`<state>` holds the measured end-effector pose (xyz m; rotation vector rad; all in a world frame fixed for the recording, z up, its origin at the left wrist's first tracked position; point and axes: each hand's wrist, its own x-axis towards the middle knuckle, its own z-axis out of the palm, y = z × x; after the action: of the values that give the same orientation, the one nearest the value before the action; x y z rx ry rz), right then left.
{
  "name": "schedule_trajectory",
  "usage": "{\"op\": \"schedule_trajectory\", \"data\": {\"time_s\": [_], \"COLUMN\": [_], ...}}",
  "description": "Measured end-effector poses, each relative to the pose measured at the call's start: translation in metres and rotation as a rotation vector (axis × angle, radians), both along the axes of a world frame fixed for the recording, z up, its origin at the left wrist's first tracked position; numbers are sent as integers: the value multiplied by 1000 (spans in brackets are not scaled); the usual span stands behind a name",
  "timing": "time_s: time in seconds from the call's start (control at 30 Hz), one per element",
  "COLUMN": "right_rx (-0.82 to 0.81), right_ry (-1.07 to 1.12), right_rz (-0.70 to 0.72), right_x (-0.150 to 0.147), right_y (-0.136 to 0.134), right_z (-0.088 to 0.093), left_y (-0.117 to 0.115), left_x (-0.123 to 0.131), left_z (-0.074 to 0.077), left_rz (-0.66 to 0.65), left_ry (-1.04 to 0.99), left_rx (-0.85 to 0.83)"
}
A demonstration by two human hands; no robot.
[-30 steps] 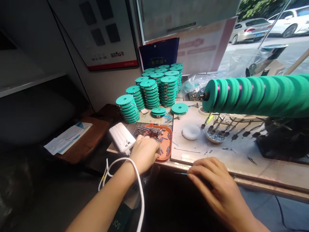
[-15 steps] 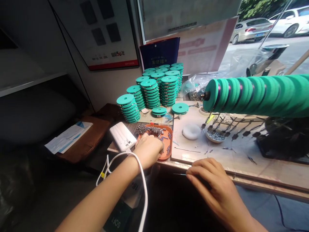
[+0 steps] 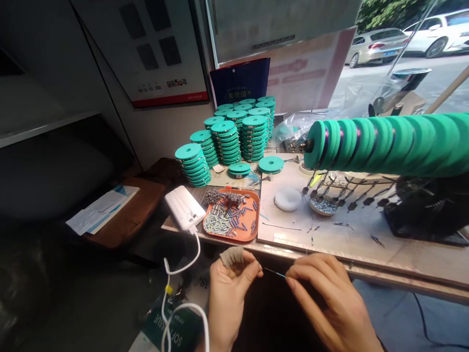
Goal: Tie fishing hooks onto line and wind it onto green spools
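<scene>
My left hand [image 3: 231, 288] is in front of the table edge, thumb and forefinger pinched together. Whatever lies between those fingertips is too small to make out. A beige wrap [image 3: 232, 256] covers one of its fingers. Facing it, my right hand [image 3: 326, 293] pinches a thin blue needle-like rod [image 3: 274, 272], whose tip points at the left fingertips with a small gap. Just beyond the hands, an orange tray [image 3: 252, 234] holds many small metal and yellowish tubes [image 3: 220, 225] and dark clustered metal pieces [image 3: 224, 197].
Stacked green foam spools [image 3: 224, 142] stand behind the tray. More green spools [image 3: 366, 144] sit on a horizontal rod at right, with metal pieces hanging below. A white power bank [image 3: 184, 208] has a cable hanging down. A white ring [image 3: 288, 199] and bead bowl [image 3: 324, 206] rest on the board.
My left hand has moved from inside the orange tray back toward me, stopping near my right hand. The tray's contents are now uncovered. The right hand still holds the rod, now tilted.
</scene>
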<state>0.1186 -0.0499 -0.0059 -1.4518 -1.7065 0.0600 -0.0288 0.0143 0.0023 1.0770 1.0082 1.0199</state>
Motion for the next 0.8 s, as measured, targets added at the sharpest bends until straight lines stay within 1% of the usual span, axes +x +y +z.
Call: {"op": "schedule_trajectory", "data": {"time_s": [0.07,0.13,0.37,0.63,0.73,0.8], "right_rx": [-1,-5,-9,-15,-21,-31], "right_ry": [-37,-65,-91,-75,-36,15], "right_rz": [0,-2,-14,-22,-28,-39], "right_x": [-1,-2,-5,-6,-9,-11], "right_y": [-3,-4,-3,-3,-2,0], "right_z": [-2,-3,-5,-3,-1,0], "left_y": [-10,-14,-16,-18,-22,-26], "left_x": [2,3,2,5,9,12], "left_z": [-10,-14,-17,-14,-16,-21], "left_rz": [70,91,106,133,176,207], "left_ry": [-53,-92,-106,-44,25,91], "left_rx": [-90,-133,-161,-104,-30,62]}}
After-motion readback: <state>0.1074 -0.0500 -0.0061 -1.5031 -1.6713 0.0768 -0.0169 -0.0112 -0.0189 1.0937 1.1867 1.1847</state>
